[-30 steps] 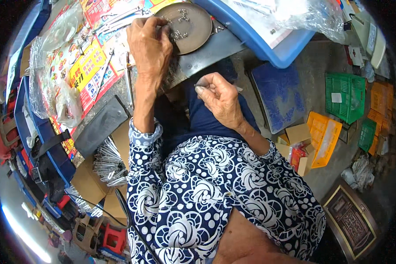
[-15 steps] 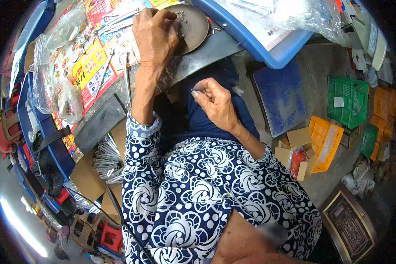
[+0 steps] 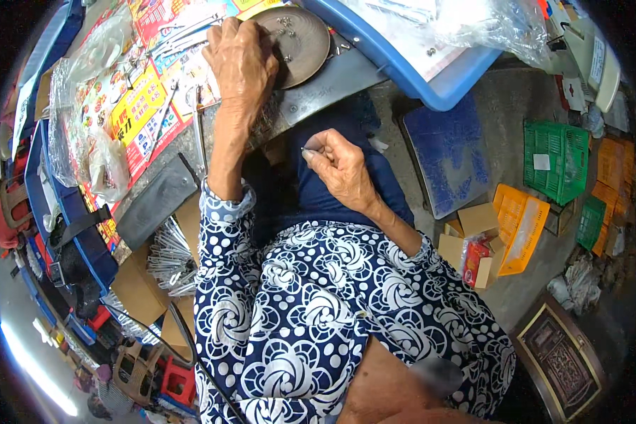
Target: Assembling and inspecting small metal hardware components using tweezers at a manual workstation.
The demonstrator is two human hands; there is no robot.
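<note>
The left hand [image 3: 242, 65] reaches up over the edge of a round brown metal dish [image 3: 298, 44], fingers bent down together onto it, likely to pick out one of the small metal bits [image 3: 287, 32] lying in the dish; I cannot tell if it has one pinched yet. The right hand [image 3: 339, 168] waits lower down, close to the body, with thumb and finger squeezed on a thin little metal piece [image 3: 309, 149] that pokes out to the left. The dish sits on a grey metal plate [image 3: 332, 85] at the table's near edge, so both hands can get to it easily. Beside the left hand, bright printed paper [image 3: 138, 106] covers the table, with clear plastic bags [image 3: 95, 63] on top. A big blue tray [image 3: 431, 78] lies just past the dish. Down on the floor stand a green basket [image 3: 558, 159] and an orange basket [image 3: 519, 226], well away from the hands.
</note>
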